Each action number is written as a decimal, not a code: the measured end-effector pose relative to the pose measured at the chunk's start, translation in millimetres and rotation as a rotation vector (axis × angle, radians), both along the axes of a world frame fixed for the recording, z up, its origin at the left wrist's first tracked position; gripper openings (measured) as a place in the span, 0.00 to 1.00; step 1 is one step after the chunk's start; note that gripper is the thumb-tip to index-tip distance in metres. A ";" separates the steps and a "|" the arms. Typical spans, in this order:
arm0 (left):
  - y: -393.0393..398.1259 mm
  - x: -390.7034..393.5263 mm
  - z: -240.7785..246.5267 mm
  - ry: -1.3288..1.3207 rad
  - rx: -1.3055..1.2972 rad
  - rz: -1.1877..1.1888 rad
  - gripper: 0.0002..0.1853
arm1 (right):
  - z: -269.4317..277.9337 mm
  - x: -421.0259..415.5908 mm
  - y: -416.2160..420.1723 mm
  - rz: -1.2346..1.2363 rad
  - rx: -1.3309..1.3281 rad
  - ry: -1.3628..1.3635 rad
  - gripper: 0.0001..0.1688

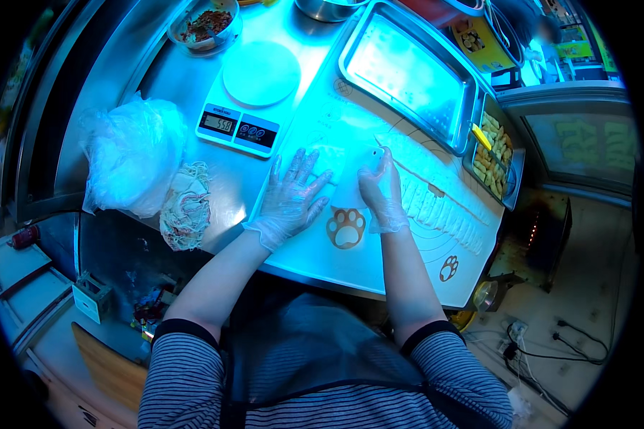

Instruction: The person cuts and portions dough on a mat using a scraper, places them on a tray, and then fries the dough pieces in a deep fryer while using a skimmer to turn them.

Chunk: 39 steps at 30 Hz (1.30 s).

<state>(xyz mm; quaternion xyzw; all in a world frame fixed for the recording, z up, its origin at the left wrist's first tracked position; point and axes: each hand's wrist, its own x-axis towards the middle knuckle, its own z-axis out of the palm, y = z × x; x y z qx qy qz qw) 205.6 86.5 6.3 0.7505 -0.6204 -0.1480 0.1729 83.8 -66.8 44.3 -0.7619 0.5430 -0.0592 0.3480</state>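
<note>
My left hand (292, 195), in a clear plastic glove, lies palm down with fingers apart on a pale printed mat (311, 257). A flat pale piece, probably dough, (330, 156) lies by its fingertips; the glare blurs its outline. In my right hand (382, 190), also gloved, is a flat white scraper (351, 187) with a small hole near its top corner. The scraper's lower edge is close to a brown paw print (346, 229) on the mat. Right of this hand lie a row of narrow cut dough pieces (440, 212) and a long dough strip (434, 166).
A kitchen scale (239, 128) stands left of the mat, beside a plastic bag (134, 155) and a crumpled cloth (187, 209). Behind are a bowl of dark filling (206, 27) and a metal tray (408, 80). At right, a container (494, 155) holds small golden food pieces and a yellow-handled tool.
</note>
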 end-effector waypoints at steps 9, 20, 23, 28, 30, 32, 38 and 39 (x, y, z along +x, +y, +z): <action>0.6 3.4 0.4 -0.011 -0.027 0.010 0.27 | -8.5 -6.7 3.6 0.049 -0.208 -0.001 0.29; 10.2 5.9 -0.5 -0.016 -0.082 0.056 0.27 | -2.8 30.4 10.9 0.066 -0.109 -0.066 0.21; 12.4 6.3 -3.1 -0.039 -0.072 0.055 0.27 | -3.7 31.0 10.3 0.095 -0.110 0.029 0.22; 13.3 9.2 -2.2 -0.017 -0.101 0.086 0.25 | -1.7 10.5 14.0 0.114 -0.146 -0.067 0.22; 14.2 10.3 -0.7 -0.015 -0.129 0.100 0.24 | 1.3 22.6 13.3 0.136 -0.183 -0.158 0.22; 14.7 12.7 4.5 0.008 -0.122 0.115 0.24 | -1.6 38.6 13.4 0.124 -0.152 -0.170 0.22; 15.8 11.8 -0.8 -0.009 -0.035 0.113 0.25 | -16.6 38.2 21.2 0.075 -0.159 -0.129 0.22; 16.7 9.9 -1.5 -0.013 -0.042 0.138 0.25 | -18.9 36.6 23.5 0.053 -0.131 -0.163 0.22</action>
